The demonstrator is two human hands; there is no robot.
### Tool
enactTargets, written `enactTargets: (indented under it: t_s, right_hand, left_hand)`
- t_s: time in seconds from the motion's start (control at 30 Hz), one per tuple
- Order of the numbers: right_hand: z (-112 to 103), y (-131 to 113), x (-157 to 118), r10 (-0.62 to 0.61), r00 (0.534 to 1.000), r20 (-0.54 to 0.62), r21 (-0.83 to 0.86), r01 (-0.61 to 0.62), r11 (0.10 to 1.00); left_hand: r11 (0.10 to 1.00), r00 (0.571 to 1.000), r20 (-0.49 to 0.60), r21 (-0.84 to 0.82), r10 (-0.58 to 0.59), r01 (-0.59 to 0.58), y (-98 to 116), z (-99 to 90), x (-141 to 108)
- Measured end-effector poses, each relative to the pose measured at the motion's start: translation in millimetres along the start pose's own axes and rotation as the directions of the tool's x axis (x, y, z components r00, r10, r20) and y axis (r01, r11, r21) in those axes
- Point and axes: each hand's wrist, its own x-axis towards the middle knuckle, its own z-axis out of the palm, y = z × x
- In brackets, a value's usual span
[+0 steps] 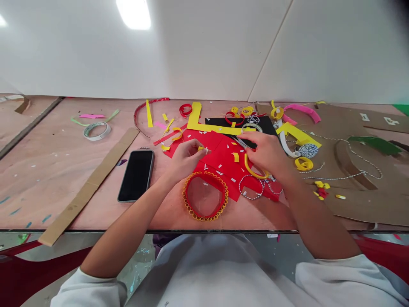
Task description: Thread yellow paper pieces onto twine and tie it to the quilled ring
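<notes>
Left hand [185, 160] pinches a yellow paper scrap [200, 148]; right hand [268, 149] at tape roll [254, 125], grip unclear. Coil-edged ring [226, 194] lies near the tabletop's [166, 215] front edge; a brushing forearm could knock it off.

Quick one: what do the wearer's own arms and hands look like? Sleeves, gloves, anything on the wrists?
Left hand and right hand: no gloves, and no watch or bracelet shows on either wrist. Forearms uncovered. Loose, pale grey-white short sleeves end near the elbows, matching the shirt. No markings visible on the sleeves. Rings: can't tell.
</notes>
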Motion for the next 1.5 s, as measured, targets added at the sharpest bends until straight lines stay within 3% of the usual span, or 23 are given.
enactTargets:
  t_s: [0.1, 0.2, 0.3, 0.53, 0.83, 1.03, 1.27, 1.4, 1.5]
  right_hand:
    - [-4.4, -11.8, -5.1, 0.05, 0.993, -0.111, 0.135, -0.035, 0.99]
    - [-1.4, -38.1, -15.0, 0.019, 1.0, 0.013, 0.388, -0.023, 0.921]
    - [8.2, -59.2, -23.5, -0.05, 0.99, 0.131, 0.5, -0.022, 0.866]
    - [24.2, -61.0, -24.6, -0.057, 0.984, 0.169, 0.614, -0.06, 0.787]
    - [35.4, -56.0, -25.6, 0.022, 0.995, 0.098, 0.565, -0.074, 0.822]
    - [39.4, -57.2, -26.3, -0.013, 0.999, 0.051, 0.466, -0.012, 0.885]
    - [45.1, -50.9, -24.3, -0.04, 0.997, 0.059, 0.552, 0.001, 0.834]
    - [45.0, -47.9, -23.7, -0.039, 0.99, 0.134, 0.645, -0.058, 0.762]
    - [44.6, -47.6, -24.2, -0.086, 0.99, 0.108, 0.643, -0.003, 0.766]
  left_hand:
    - [0.993, 0.997, 0.011, 0.084, 0.079, -0.08, 2.6, 3.3, -2.7]
    - [0.978, 0.991, 0.013, 0.161, 0.135, -0.136, 5.1, 8.2, -6.7]
    - [0.969, 0.989, 0.028, 0.198, 0.145, -0.148, 6.1, 13.2, -11.1]
    - [0.958, 0.988, 0.083, 0.248, 0.128, -0.145, 6.3, 19.8, -17.4]
    - [0.946, 0.992, 0.066, 0.298, 0.112, -0.127, 14.5, 22.4, -22.4]
    - [0.87, 0.989, 0.012, 0.474, 0.146, -0.134, 4.0, 26.9, -20.7]
    - [0.914, 0.994, 0.033, 0.391, 0.108, -0.112, 0.3, 22.7, -16.7]
    - [0.912, 0.991, 0.046, 0.388, 0.128, -0.135, -2.9, 20.8, -16.1]
    - [0.905, 0.988, 0.058, 0.396, 0.146, -0.157, -7.3, 20.4, -15.0]
